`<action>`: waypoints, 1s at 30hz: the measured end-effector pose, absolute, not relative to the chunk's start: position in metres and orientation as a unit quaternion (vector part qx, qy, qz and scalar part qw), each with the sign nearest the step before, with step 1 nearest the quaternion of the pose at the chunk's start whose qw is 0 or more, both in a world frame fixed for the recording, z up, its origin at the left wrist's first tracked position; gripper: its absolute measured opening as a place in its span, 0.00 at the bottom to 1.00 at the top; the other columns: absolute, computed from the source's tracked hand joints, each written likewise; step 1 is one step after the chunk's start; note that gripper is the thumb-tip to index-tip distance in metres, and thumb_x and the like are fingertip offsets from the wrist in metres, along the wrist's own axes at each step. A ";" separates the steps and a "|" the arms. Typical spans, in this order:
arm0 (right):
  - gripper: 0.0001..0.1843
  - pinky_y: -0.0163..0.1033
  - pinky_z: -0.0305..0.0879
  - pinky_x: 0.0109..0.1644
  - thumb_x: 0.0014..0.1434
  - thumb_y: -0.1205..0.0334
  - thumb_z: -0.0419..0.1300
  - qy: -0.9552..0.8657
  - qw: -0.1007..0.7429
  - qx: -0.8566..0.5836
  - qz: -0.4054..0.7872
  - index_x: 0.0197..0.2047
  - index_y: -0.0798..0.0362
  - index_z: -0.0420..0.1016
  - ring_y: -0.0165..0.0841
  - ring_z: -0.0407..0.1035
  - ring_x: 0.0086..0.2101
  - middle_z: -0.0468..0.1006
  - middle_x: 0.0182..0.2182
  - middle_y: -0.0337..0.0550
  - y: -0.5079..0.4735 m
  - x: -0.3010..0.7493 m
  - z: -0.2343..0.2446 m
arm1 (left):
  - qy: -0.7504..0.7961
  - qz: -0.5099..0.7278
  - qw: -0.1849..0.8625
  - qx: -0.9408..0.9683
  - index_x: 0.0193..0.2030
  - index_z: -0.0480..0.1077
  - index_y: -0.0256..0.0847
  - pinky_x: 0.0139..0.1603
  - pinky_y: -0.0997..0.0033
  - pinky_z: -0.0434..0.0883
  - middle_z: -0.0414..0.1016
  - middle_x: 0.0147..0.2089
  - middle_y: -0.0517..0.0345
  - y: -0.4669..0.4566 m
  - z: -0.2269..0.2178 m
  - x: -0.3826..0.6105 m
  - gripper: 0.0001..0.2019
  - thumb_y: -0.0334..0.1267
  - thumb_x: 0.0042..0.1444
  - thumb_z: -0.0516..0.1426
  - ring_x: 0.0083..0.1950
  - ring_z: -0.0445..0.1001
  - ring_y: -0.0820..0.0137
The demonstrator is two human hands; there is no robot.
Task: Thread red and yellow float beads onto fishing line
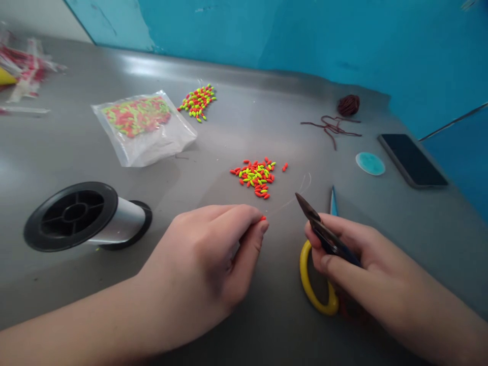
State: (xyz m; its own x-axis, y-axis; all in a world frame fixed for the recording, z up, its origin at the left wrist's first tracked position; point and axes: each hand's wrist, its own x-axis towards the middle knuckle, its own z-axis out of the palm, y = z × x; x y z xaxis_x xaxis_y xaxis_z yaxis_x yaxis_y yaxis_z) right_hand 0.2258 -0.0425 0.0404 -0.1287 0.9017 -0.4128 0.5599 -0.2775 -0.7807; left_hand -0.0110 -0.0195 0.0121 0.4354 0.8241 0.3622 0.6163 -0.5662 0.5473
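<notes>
Between thumb and forefinger my left hand (217,249) pinches a small orange bead (263,218). A thin clear line (284,205) runs from it to the right and loops near the tip of the pliers. My right hand (358,259) is closed round dark pointed pliers (318,221), whose tip points up and left. Partly under that hand lie scissors with a yellow handle (305,269); the rest of them is largely hidden. Just beyond my left hand is a loose pile of orange and yellow-green beads (256,175).
A spool of clear line (120,221) stands at left. Behind it lie a clear bag of beads (148,132) and a second bead pile (199,102). At right are brown yarn (348,105), a teal disc (370,163) and a phone (412,158). A blue wall (267,35) bounds the back.
</notes>
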 end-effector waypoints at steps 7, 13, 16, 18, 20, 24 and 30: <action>0.08 0.36 0.61 0.28 0.63 0.63 0.60 -0.575 0.167 -0.640 0.481 0.32 0.47 0.65 0.33 0.63 0.28 0.71 0.28 0.35 -0.043 0.228 0.038 | 0.432 0.308 0.161 0.832 0.42 0.80 0.37 0.29 0.65 0.65 0.78 0.29 0.60 -0.019 0.012 -0.012 0.09 0.31 0.71 0.58 0.27 0.72 0.71; 0.06 0.37 0.63 0.30 0.64 0.62 0.59 -0.586 0.160 -0.630 0.484 0.33 0.47 0.67 0.35 0.66 0.29 0.72 0.28 0.36 -0.040 0.225 0.039 | 0.431 0.298 0.190 0.831 0.40 0.78 0.39 0.28 0.67 0.63 0.73 0.28 0.64 -0.016 0.012 -0.010 0.08 0.33 0.71 0.58 0.27 0.69 0.72; 0.10 0.37 0.64 0.30 0.63 0.64 0.60 -0.599 0.173 -0.622 0.473 0.30 0.46 0.65 0.36 0.67 0.30 0.71 0.27 0.36 -0.044 0.226 0.037 | 0.433 0.291 0.203 0.829 0.42 0.77 0.40 0.28 0.69 0.64 0.74 0.29 0.64 -0.017 0.012 -0.010 0.05 0.35 0.70 0.60 0.28 0.70 0.73; 0.10 0.38 0.64 0.30 0.63 0.65 0.60 -0.609 0.177 -0.623 0.459 0.30 0.46 0.66 0.37 0.69 0.30 0.72 0.27 0.37 -0.047 0.228 0.035 | 0.437 0.291 0.211 0.825 0.46 0.77 0.40 0.29 0.70 0.66 0.76 0.31 0.64 -0.017 0.012 -0.010 0.04 0.35 0.69 0.61 0.28 0.72 0.72; 0.11 0.38 0.64 0.29 0.63 0.65 0.60 -0.616 0.174 -0.625 0.448 0.30 0.45 0.65 0.38 0.69 0.30 0.72 0.27 0.37 -0.050 0.230 0.034 | 0.441 0.293 0.227 0.818 0.48 0.77 0.40 0.29 0.71 0.67 0.76 0.33 0.64 -0.017 0.011 -0.010 0.05 0.36 0.68 0.62 0.28 0.72 0.73; 0.11 0.38 0.66 0.29 0.64 0.65 0.59 -0.619 0.178 -0.613 0.457 0.30 0.45 0.67 0.38 0.71 0.30 0.74 0.27 0.37 -0.048 0.228 0.035 | 0.445 0.292 0.267 0.803 0.49 0.77 0.41 0.29 0.73 0.69 0.77 0.34 0.65 -0.016 0.010 -0.009 0.06 0.34 0.66 0.63 0.28 0.73 0.76; 0.08 0.38 0.66 0.29 0.61 0.66 0.63 -0.600 0.181 -0.633 0.455 0.31 0.46 0.70 0.39 0.74 0.32 0.75 0.26 0.38 -0.044 0.227 0.036 | 0.440 0.314 0.285 0.792 0.48 0.78 0.42 0.33 0.76 0.71 0.78 0.34 0.68 -0.015 0.011 -0.009 0.08 0.28 0.65 0.62 0.30 0.75 0.79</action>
State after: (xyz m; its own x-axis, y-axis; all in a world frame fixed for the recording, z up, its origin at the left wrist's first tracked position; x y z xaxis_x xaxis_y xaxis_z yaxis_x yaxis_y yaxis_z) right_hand 0.2265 -0.0437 0.0356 -0.1341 0.9239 -0.3583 0.5947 -0.2142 -0.7749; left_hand -0.0090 -0.0148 0.0110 0.4154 0.8757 0.2462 0.5185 -0.4503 0.7269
